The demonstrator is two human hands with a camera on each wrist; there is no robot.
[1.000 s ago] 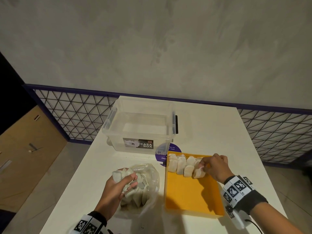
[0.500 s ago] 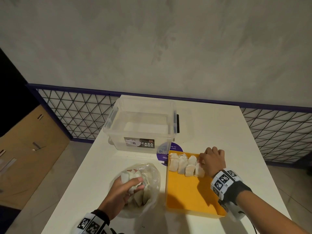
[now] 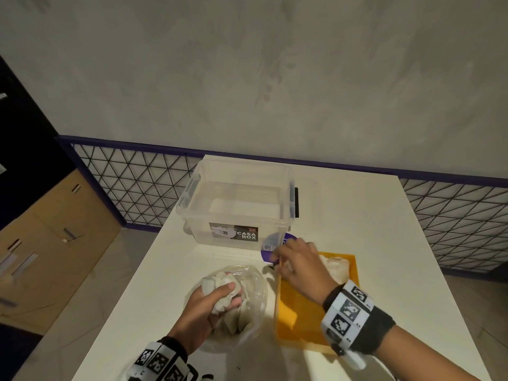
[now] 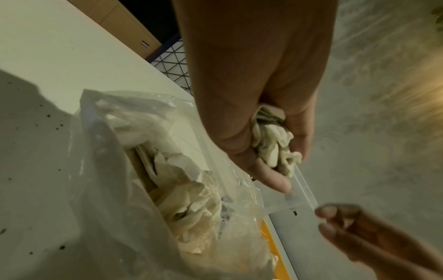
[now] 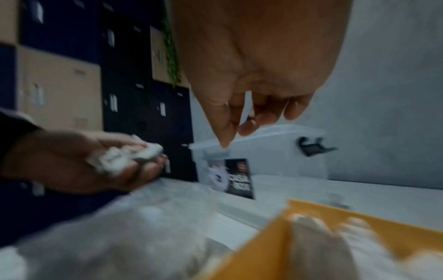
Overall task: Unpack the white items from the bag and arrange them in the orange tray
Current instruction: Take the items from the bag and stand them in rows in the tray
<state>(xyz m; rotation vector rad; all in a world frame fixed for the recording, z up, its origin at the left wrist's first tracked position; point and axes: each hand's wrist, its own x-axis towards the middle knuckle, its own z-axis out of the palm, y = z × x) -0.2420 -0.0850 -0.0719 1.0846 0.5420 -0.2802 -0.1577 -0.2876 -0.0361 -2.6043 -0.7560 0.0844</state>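
My left hand (image 3: 226, 296) grips a handful of white items (image 4: 273, 145) just above the open clear plastic bag (image 3: 251, 314), which holds several more. The orange tray (image 3: 299, 320) lies right of the bag, with a row of white items (image 3: 336, 268) along its far edge. My right hand (image 3: 283, 259) hovers over the tray's far left corner, partly hiding that row. Its fingers hang loosely curled with nothing in them, as the right wrist view shows (image 5: 236, 136).
A clear lidless storage box (image 3: 236, 204) labelled Casa Box stands behind the bag and tray on the white table (image 3: 371, 229). A purple round sticker (image 3: 270, 247) lies between the box and the tray. A wire mesh fence runs behind the table.
My right hand left the row at the tray's far side and swung left towards the bag. My left hand lifted a handful of white items a little out of the bag.
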